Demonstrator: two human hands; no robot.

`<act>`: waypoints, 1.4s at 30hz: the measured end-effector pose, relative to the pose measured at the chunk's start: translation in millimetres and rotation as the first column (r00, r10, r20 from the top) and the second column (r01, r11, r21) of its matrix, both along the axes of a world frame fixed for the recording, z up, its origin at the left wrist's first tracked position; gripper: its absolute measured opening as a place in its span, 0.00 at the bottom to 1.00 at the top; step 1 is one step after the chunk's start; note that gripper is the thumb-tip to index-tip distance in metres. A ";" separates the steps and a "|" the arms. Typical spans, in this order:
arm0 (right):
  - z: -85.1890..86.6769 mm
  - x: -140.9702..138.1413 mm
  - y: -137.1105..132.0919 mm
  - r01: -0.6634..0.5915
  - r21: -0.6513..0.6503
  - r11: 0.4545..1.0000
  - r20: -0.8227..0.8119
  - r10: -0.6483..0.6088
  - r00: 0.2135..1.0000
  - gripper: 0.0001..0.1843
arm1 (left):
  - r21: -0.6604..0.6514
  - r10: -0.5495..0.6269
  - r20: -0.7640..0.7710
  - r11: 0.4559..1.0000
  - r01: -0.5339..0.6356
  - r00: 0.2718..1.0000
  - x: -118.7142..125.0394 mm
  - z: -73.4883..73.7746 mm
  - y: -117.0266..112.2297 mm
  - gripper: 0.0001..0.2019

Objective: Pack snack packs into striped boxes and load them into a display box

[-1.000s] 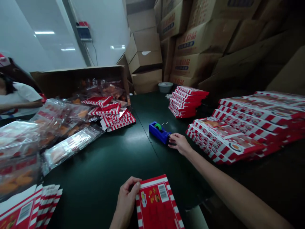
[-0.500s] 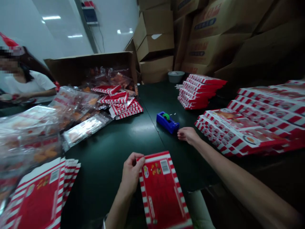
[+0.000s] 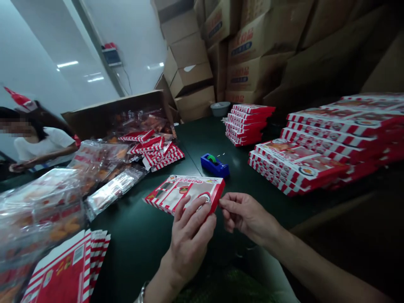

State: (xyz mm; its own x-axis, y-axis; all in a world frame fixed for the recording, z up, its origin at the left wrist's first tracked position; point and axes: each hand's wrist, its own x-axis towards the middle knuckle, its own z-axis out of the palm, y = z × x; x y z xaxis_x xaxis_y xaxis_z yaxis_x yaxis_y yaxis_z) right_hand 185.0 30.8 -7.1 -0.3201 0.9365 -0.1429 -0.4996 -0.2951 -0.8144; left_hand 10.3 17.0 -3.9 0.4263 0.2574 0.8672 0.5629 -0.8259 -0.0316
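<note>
My left hand (image 3: 191, 235) grips a red-and-white striped box (image 3: 184, 191) by its near edge and holds it up, flat and tilted, above the dark green table (image 3: 151, 235). Its printed top faces the camera. My right hand (image 3: 246, 214) is at the box's right corner with thumb and fingers pinched together; whatever is between them is too small to name. A blue tape dispenser (image 3: 214, 165) sits on the table just beyond the box.
Stacks of filled red-striped boxes (image 3: 299, 166) line the right side, with another stack (image 3: 246, 124) further back. Clear snack packs (image 3: 47, 198) pile at left, flat box blanks (image 3: 67, 269) at the near left. Another person (image 3: 41, 141) works at far left. Cardboard cartons (image 3: 252, 46) tower behind.
The box was lying lengthwise near me under my left hand; it is now raised and turned broadside. My right hand has come back from the tape dispenser to the box's right corner.
</note>
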 end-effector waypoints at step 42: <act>-49.6 15.3 7.4 -0.417 0.150 0.897 0.103 0.405 0.909 0.55 | -0.929 0.159 0.371 0.040 0.369 0.915 -47.9 5.0 17.6 0.09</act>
